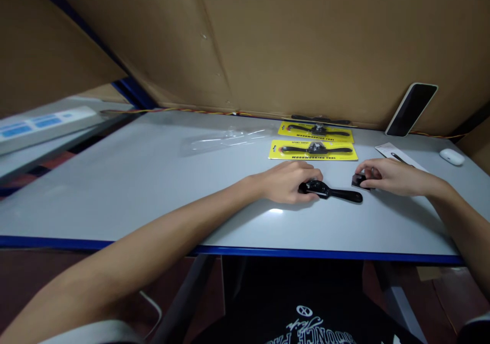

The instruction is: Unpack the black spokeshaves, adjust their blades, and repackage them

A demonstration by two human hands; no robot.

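Note:
My left hand [294, 181] is closed around one end of a black spokeshave [320, 188] on the table. The tool's other handle points right, and my fingers hide its left part. To the right, my right hand [390, 176] pinches a small dark, flat-faced piece [359, 180], perhaps a loose part of the tool; its exact kind is unclear. Behind my hands lie two yellow cards, a nearer carded spokeshave [316, 150] and a farther carded spokeshave [319, 129], both lettered "WOODWORKING TOOL".
A clear plastic shell [229, 139] lies left of the cards. Another black handled tool [320, 119] is by the back panel. A phone [411, 109] leans at the back right, near a white rounded case [452, 156] and a printed sheet [400, 155]. The table's blue edge [325, 252] runs in front.

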